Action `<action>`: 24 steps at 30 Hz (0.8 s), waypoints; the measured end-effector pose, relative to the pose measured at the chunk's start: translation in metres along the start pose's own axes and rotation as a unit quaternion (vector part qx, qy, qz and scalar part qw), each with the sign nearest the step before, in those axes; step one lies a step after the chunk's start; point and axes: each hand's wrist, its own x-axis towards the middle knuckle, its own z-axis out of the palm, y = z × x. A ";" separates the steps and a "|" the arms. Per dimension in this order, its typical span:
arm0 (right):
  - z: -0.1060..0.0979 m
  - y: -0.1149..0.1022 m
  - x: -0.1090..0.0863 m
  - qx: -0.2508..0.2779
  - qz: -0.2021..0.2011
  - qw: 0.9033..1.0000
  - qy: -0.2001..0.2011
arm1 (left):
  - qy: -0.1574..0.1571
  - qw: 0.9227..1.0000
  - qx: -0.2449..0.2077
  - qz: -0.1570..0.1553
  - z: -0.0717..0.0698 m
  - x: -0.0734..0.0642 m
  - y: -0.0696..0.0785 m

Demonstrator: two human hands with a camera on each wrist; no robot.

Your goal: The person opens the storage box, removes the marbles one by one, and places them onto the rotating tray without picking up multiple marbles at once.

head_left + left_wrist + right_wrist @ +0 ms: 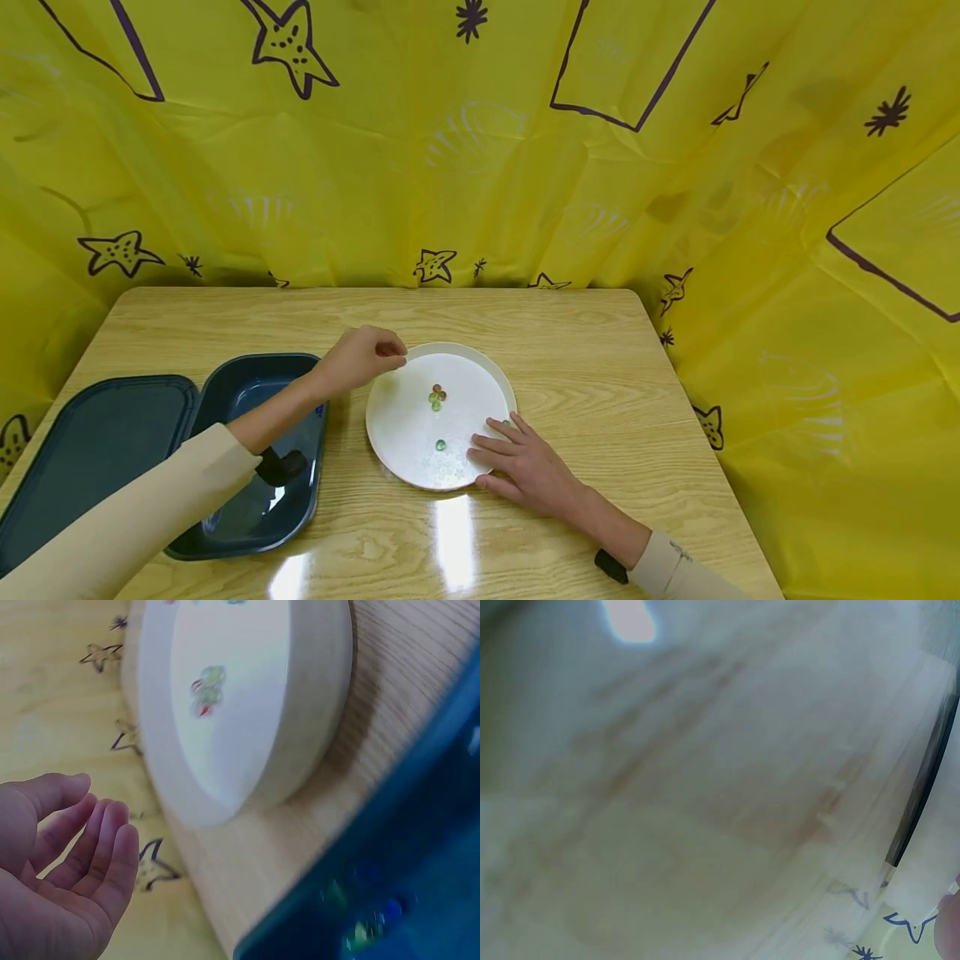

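Observation:
A round white tray (408,417) with a raised rim stands on the table. A cluster of small red and green glass marbles (437,398) lies near its middle, with one green marble (440,445) apart from them. Over the tray's upper left rim is my left hand (362,358), its fingers loosely curled toward the thumb. In the left wrist view nothing shows between those fingertips (79,782). My right hand (528,467) rests spread on the tray's right edge, fingers straight, another green marble (506,423) partly behind them. The right wrist view is blurred.
Left of the tray stands a dark blue bin (318,492), under my left forearm. Several glass marbles (367,930) lie inside it. A dark flat lid or tray (112,450) is farther left. A yellow patterned curtain (480,167) hangs behind the wooden table (585,350).

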 end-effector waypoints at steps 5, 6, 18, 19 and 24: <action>0.001 0.000 0.001 -0.006 -0.007 1.000 0.005 | 0.040 0.999 0.000 -0.014 -0.024 -0.026 -0.006; 0.001 0.000 0.001 -0.009 -0.009 1.000 0.006 | 0.047 0.999 -0.002 -0.019 -0.028 -0.032 -0.008; 0.000 0.000 0.000 -0.022 -0.014 1.000 0.013 | 0.084 0.995 0.005 -0.060 -0.054 -0.093 -0.034; 0.000 0.000 0.000 -0.023 -0.016 0.999 0.015 | 0.085 0.994 0.006 -0.061 -0.054 -0.097 -0.037; 0.001 0.000 0.000 -0.018 -0.012 1.000 0.006 | 0.081 0.995 0.021 -0.060 -0.046 -0.107 -0.055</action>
